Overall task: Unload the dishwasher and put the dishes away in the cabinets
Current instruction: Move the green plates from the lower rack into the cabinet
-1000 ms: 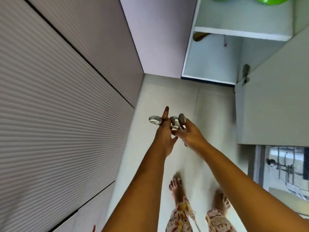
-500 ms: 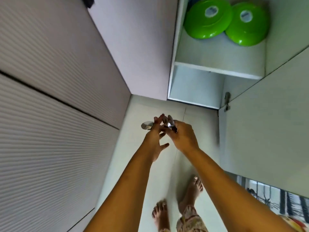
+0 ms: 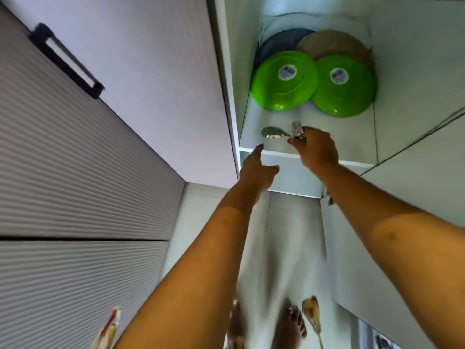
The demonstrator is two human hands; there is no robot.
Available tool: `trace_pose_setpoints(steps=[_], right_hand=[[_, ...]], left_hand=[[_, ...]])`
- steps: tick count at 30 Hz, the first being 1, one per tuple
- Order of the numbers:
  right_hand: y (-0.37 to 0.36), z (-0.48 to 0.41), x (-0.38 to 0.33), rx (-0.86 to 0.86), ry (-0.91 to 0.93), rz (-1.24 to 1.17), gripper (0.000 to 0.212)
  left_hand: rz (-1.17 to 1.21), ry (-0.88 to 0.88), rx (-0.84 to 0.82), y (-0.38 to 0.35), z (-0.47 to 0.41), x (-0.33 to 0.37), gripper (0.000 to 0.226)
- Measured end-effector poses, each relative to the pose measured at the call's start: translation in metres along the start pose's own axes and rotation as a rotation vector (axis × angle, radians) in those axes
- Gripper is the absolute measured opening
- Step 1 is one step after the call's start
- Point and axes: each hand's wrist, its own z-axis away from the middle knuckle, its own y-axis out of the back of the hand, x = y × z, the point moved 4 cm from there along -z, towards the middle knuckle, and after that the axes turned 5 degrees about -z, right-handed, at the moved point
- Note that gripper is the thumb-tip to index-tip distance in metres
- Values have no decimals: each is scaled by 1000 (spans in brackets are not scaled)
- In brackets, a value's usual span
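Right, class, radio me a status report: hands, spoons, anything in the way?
Left hand open, by shelf edge. Right hand grips spoons above shelf. Green bowls further back, not blocking.

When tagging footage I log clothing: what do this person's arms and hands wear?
Nothing covers them: the left arm and right arm are bare, without sleeves, watch or bracelets. The left hand and right hand are ungloved; one right nail is painted red.
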Motion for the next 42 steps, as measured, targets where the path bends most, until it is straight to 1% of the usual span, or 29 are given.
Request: trace_pose_setpoints(steps=[2,4,6,11,13,17,21,27,35,38,40,42], right_hand=[[1,-13,3,5,-19,41,29],[0,-18,7,4,-29,71,27],[-5,-20,9,-4,-44,87,26],[-14,-29,10,-2,-108,78,26],[-18,-36,5,1,-92,83,25],[-28,-49,-3,1,-54,115,23],[-31,-59,-8,31,-29,93,22],[-35,-66,-12,57,3,99,25],[-40,-74,-17,54,35,124,28],[-41,-71,-18,48,89,136,34],[-42,-65,-20,52,136,53,39],[-44,-60,-22,44,182,-52,39]], left_hand=[[-187,-46,-28,-6,-8,5,69],[-325,-61,-114,-10,-13,10,71],[-453,-81,-163,-7,-21,13,71],[-700,-115,-220,4,-37,12,70],[-737,-117,-211,9,-46,10,69],[-684,-113,-186,16,-56,8,69],[-678,-100,-197,17,-66,7,71],[-611,-66,-188,14,-75,2,71],[-554,-117,-130,11,-83,-2,70],[-506,-143,-98,12,-87,-3,69],[-423,-167,-42,15,-86,-2,64],[-317,-203,43,19,-83,-1,60]])
